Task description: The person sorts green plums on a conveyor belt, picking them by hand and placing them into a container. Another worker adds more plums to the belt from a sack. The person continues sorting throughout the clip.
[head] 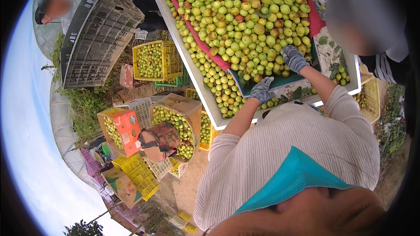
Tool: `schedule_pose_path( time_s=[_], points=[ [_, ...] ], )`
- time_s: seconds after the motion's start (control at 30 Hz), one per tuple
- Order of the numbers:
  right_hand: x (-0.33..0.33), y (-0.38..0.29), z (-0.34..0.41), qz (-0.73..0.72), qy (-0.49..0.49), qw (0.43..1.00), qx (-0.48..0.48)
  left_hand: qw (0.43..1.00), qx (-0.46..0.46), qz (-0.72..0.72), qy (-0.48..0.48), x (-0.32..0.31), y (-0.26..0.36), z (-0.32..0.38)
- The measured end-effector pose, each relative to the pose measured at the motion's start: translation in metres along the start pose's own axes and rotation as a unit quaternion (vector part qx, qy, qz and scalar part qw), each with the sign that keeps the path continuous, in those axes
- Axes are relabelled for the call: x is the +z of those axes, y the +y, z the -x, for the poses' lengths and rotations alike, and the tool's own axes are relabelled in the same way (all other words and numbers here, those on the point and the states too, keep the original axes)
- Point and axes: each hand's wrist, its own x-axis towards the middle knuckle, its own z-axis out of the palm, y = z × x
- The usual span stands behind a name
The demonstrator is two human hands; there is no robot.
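A large pile of small green and reddish jujube-like fruits (242,26) fills the white-rimmed sorting tray (352,68), partly over red cloth (203,44) and a dark green lining. My left hand (262,90), in a grey striped knit glove, lies at the near edge of the green lining, palm down beside the fruit. My right hand (294,59), gloved alike, rests on the fruit at the pile's near right side; whether its fingers hold any fruit is hidden. Some leaves (297,93) and loose fruits lie on the tray floor near my wrists.
At the upper left a person with gloves holds a tilted black plastic crate (98,39). Another person stands across at the right, a gloved hand (319,6) by the pile. Yellow crates (172,60) and cardboard boxes (193,108) of fruit stand left of the tray.
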Motion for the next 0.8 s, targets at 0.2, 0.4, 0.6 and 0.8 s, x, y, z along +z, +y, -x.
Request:
schedule_pose_path(
  time_s=[0.2,0.4,0.6,0.8],
  points=[
    [-0.002,-0.022,-0.021,-0.056,0.132,0.988,-0.05,1.0,-0.007,-0.024,-0.012,0.004,-0.006,-0.001],
    [-0.006,-0.05,-0.035,0.109,-0.103,0.989,-0.007,1.0,-0.013,-0.017,-0.01,-0.002,0.001,0.001],
    [-0.022,-0.084,-0.057,0.034,-0.078,0.994,-0.072,0.993,-0.036,0.115,-0.005,-0.009,0.002,0.006],
    [0.043,-0.142,-0.1,0.061,-0.072,0.954,-0.286,0.994,-0.042,0.067,0.074,-0.006,-0.014,0.007]
  ],
)
